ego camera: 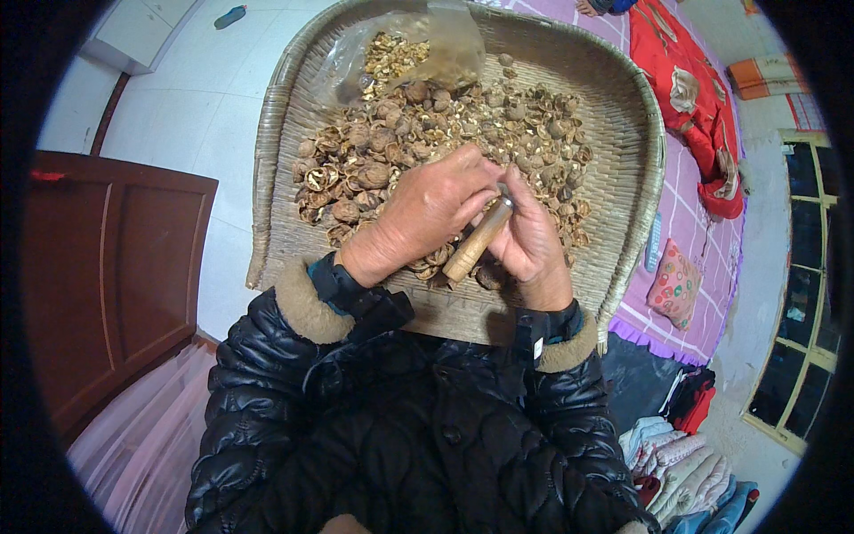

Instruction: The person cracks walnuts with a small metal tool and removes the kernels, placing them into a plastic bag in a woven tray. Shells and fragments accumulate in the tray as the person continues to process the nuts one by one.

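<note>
My right hand (530,240) grips a wooden-handled tool (482,239) near its metal ferrule. The tool's working end is hidden among the fingers, and its butt points down toward me. My left hand (434,200) meets the right one at the fingertips, its fingers bent; whatever lies between them is hidden. Both hands are above a heap of walnuts and broken walnut shells (373,175) in a woven wicker winnowing basket (610,143). At the basket's far side lies a clear plastic bag (460,40) with shelled walnut kernels (393,57) showing at its mouth.
To the right is a bed with a purple checked cover (640,287), a red garment (684,87), a small pillow (675,284) and a remote control (654,241). Folded clothes (680,460) are stacked below. At left stands a brown wooden panel (120,267). Another person's hand (587,8) shows at the top.
</note>
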Available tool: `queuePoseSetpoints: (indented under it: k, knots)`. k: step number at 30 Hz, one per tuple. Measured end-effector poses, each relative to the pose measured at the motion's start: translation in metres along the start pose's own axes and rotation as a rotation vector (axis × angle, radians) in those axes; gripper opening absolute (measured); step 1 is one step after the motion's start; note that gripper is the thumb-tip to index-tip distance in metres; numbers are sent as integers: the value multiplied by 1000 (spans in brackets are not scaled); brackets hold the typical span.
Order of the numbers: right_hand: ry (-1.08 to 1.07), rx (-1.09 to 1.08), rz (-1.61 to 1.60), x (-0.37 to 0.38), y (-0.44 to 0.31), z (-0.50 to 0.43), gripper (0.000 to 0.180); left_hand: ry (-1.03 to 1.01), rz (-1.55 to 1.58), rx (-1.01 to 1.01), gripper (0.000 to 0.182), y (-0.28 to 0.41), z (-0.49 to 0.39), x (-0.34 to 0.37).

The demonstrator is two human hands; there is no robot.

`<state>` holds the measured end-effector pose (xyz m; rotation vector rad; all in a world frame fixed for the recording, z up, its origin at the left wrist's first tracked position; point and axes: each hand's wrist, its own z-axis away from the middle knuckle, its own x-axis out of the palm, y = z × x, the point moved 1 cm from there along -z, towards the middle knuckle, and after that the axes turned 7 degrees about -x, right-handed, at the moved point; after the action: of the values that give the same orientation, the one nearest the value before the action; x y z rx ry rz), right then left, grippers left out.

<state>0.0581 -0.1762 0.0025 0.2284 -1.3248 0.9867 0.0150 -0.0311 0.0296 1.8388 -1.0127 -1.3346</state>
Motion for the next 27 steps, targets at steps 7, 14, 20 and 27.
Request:
queuePoseSetpoints:
  k: [7, 14, 20, 27]
  knots:
    - [-37, -7, 24, 8, -1, 3, 43, 130, 357, -225, 8, -15, -7, -9]
    - [-49, -65, 81, 33, -13, 9, 54, 179, 1309, -795, 32, -31, 5, -3]
    - [-81, -155, 223, 57, -17, 16, 58, 167, 1854, -852, 34, -21, 10, 30]
    - [-34, -180, 504, 75, -4, 18, 61, 100, 2015, -813, 29, -16, 14, 35]
